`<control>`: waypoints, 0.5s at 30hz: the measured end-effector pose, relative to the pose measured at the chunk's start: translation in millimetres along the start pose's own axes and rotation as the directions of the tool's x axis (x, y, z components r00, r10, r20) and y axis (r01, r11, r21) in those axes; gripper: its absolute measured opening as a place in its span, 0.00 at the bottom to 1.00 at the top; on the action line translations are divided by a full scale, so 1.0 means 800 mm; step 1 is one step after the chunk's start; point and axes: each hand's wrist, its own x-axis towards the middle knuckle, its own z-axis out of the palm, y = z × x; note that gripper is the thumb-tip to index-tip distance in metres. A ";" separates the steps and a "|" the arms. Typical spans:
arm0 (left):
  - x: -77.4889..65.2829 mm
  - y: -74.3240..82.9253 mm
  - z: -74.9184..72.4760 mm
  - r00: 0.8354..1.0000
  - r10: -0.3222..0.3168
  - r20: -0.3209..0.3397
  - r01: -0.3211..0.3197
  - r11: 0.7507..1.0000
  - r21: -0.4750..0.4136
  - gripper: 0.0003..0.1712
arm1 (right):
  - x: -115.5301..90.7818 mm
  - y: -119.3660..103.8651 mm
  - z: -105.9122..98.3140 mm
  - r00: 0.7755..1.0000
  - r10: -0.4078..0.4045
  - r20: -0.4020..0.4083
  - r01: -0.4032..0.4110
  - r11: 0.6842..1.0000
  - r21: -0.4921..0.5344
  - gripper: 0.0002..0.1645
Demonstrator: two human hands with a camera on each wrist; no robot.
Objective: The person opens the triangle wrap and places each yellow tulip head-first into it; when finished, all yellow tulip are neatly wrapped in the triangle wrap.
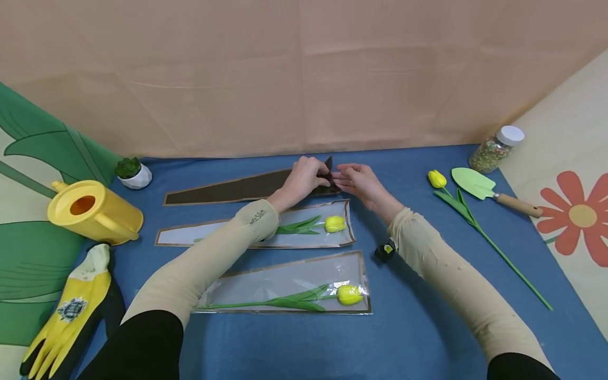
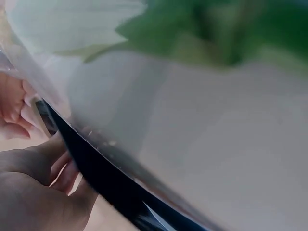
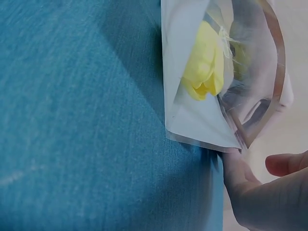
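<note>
My left hand (image 1: 304, 179) pinches the mouth of a dark flower sleeve (image 1: 214, 190) with a tan border, the farthest of three sleeves. One corner of its mouth stands up beside the fingertips. At that same end, my right hand (image 1: 364, 186) has its fingers nearly straight, fingertips right at the sleeve's edge. Nearer me lies a white sleeve (image 1: 178, 235) holding a yellow tulip (image 1: 335, 224), partly hidden by my left forearm. Closest is another clear-fronted sleeve (image 1: 294, 272) with a yellow tulip (image 1: 349, 295) inside. In the left wrist view, the dark sleeve (image 2: 103, 175) passes by the fingers.
At right lie a loose yellow tulip (image 1: 484, 224) and a green trowel (image 1: 475, 182), with a lidded jar (image 1: 491, 153) behind. A yellow watering can (image 1: 102, 216), a potted succulent (image 1: 135, 174) and a yellow-black glove (image 1: 71, 316) sit at left. A small black object (image 1: 383, 252) is below my right wrist.
</note>
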 end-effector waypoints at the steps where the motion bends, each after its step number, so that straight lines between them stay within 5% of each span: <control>1: 0.000 0.000 0.000 1.000 0.000 0.001 0.000 1.000 -0.004 0.10 | 0.000 0.000 0.001 1.000 -0.003 0.001 0.003 1.000 -0.004 0.28; 15: -0.001 0.001 0.002 1.000 -0.003 -0.022 0.004 0.999 0.048 0.05 | 0.001 0.002 0.001 1.000 -0.002 0.010 0.003 0.997 -0.083 0.28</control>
